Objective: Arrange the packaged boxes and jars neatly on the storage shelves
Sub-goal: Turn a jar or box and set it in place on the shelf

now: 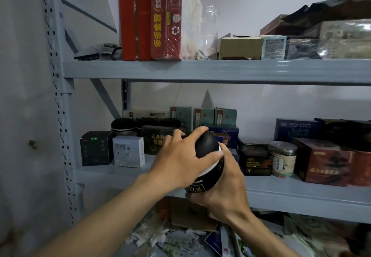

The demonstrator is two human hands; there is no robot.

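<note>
Head view: black jar clasped by left hand fingers atop, right hand beneath.

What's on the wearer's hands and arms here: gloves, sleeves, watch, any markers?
Nothing worn that shows. The left hand and right hand are bare, with no gloves, rings or tape on the visible fingers. The left forearm and right forearm are bare down to the frame edge: no sleeve cuff, watch, strap, cable or marker in view. Anything further up is out of frame.
</note>
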